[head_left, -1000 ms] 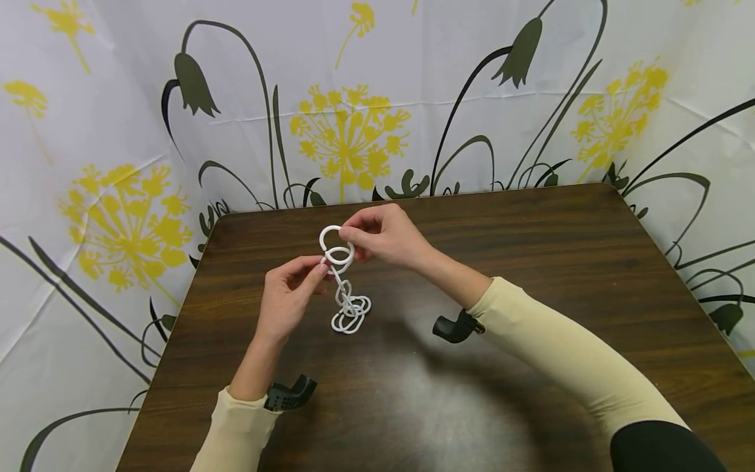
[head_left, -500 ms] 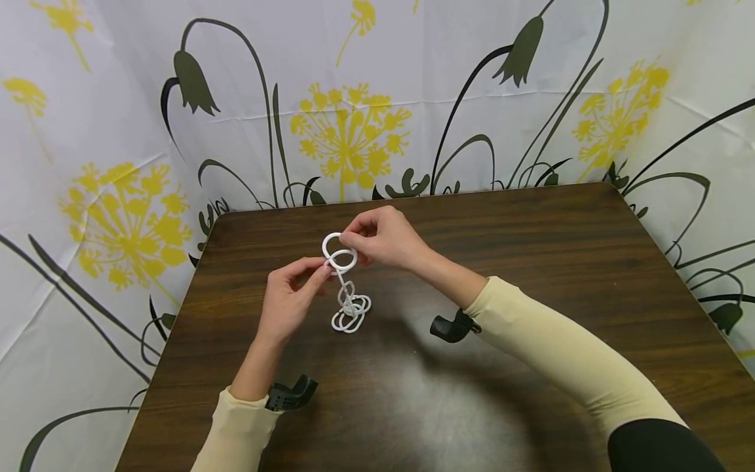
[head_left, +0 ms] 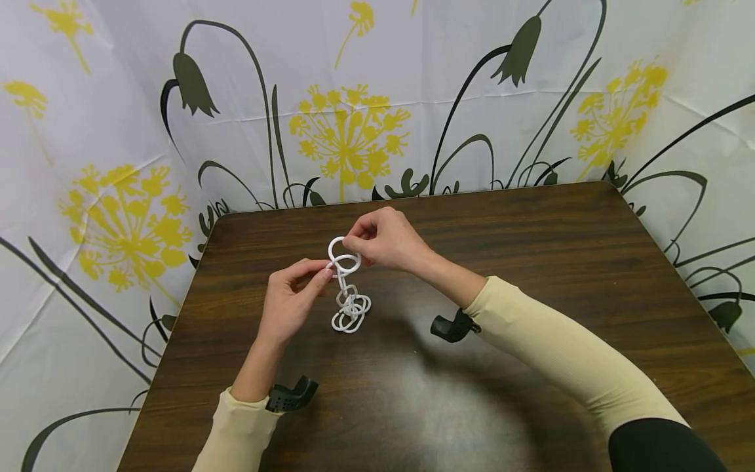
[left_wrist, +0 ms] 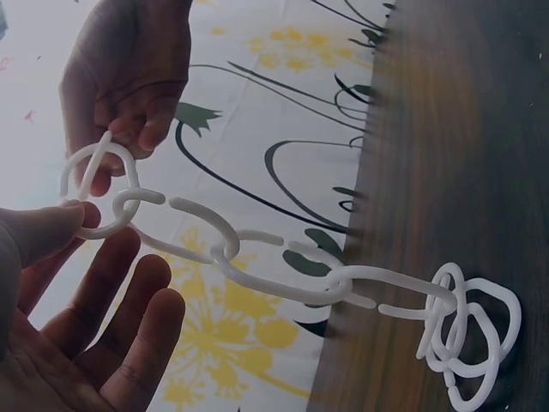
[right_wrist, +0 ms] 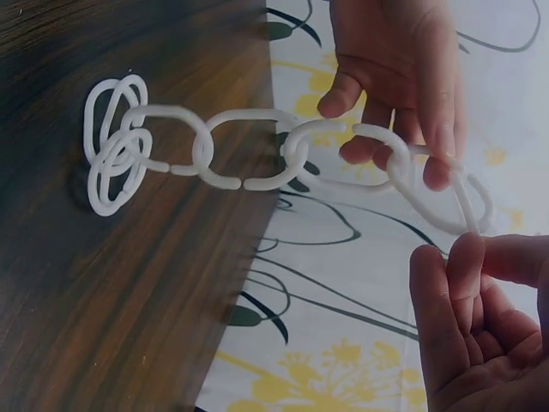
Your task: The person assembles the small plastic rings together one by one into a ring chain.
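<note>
A white plastic chain of open-sided oval links hangs between my hands and the table. With thumb and index finger, my left hand pinches an upper link; its other fingers spread loosely, as the left wrist view shows. My right hand pinches the end link, which stands up and crosses the left hand's link. Below the hands several links run down at a slant. The chain's lower end lies as a tangled heap on the table.
The dark wood-grain table meets a white cloth backdrop printed with yellow and green flowers. Black wrist mounts stick out from both cream sleeves above the table.
The end link has moved slightly down and to the right with my right hand. My left hand has shifted a little right, still pinching its link. The heap has stayed in place.
</note>
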Tool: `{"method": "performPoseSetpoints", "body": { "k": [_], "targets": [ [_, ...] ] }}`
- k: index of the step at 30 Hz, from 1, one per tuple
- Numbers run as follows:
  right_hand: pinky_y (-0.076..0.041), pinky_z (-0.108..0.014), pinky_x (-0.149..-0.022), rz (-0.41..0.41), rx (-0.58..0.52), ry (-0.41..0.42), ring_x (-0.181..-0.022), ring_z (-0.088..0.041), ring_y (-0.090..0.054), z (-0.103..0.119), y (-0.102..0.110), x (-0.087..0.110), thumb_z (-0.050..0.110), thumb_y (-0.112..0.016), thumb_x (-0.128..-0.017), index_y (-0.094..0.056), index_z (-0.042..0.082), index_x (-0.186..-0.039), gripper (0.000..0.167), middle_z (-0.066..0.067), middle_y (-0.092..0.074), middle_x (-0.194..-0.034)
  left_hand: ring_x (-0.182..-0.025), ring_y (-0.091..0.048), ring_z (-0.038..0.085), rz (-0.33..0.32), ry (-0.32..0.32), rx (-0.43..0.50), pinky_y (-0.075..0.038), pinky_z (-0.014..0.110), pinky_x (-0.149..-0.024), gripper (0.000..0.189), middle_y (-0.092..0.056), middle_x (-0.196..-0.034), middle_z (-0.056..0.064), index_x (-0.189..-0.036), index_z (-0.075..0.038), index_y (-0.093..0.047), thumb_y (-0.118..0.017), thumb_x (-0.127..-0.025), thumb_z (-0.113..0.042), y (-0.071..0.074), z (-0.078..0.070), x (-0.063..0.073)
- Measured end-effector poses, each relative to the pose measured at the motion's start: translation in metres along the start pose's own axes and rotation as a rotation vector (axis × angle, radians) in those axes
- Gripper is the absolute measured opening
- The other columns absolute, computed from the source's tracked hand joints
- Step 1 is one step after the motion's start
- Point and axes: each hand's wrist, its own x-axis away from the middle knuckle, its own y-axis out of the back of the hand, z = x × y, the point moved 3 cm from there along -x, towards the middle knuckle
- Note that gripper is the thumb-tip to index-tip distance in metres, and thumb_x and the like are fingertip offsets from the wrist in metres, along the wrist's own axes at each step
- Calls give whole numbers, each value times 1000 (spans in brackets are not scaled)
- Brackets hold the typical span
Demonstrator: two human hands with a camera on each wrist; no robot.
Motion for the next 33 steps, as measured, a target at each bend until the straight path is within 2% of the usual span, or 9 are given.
{"method": "performPoseSetpoints", "body": {
  "k": [4, 10, 17, 22, 27, 30, 33],
  "targets": [
    [-55, -30, -54, -5, -5, -9, -54, -16, -65, -3, 1, 0, 17, -70, -89, -74, 8, -82, 12, -1, -67, -64, -80, -67, 14, 6, 9, 4, -58, 30, -63, 15, -68, -97, 24, -105, 5, -71, -65, -93, -2, 1, 1, 0],
    [-52, -29, -54, -35, -7, 12, -54, -16, -65, -4, 7, 0, 16, -70, -90, -74, 8, -84, 11, -2, -66, -61, -84, -68, 18, 5, 25, 7, -59, 33, -64, 15, -68, -102, 27, -105, 3, -72, -65, -94, -4, 2, 0, -1],
    [-55, -32, -55, -57, -107, 24, -54, -19, -64, -6, 12, 2, 13, -71, -89, -74, 2, -87, 11, -5, -65, -61, -85, -68, 15, 9, 44, 17, -59, 31, -64, 16, -73, -99, 3, -106, 5, -71, -64, -94, -3, 3, 2, 0],
    [-58, -41, -59, -72, -188, 49, -57, -22, -65, -5, 15, 3, 10, -70, -90, -72, 0, -87, 10, -7, -65, -63, -85, -68, 15, 5, 60, 30, -59, 31, -64, 16, -72, -101, 11, -107, 5, -70, -64, -94, -3, 2, 3, 0],
    [-57, -40, -58, -71, -213, 86, -59, -24, -64, -4, 18, 5, 9, -68, -92, -70, 3, -86, 9, -8, -65, -64, -86, -69, 20, 19, 82, 27, -60, 34, -67, 19, -70, -102, 21, -109, 7, -69, -64, -95, -5, 2, 5, 2],
    [-56, -40, -57, -79, -209, 108, -60, -24, -65, -3, 20, 7, 10, -67, -93, -69, 3, -88, 9, -9, -65, -66, -87, -69, 24, 49, 96, -29, -59, 31, -68, 20, -71, -98, 17, -110, 5, -69, -65, -95, -8, 2, 7, 3],
    [-57, -39, -58, -88, -202, 113, -61, -24, -66, -2, 24, 9, 11, -66, -94, -68, 3, -90, 9, -9, -65, -68, -81, -67, 21, 138, 85, -237, -56, 27, -65, 15, -72, -93, 6, -106, -6, -73, -67, -95, -14, 1, 9, 8]
  ]
}}
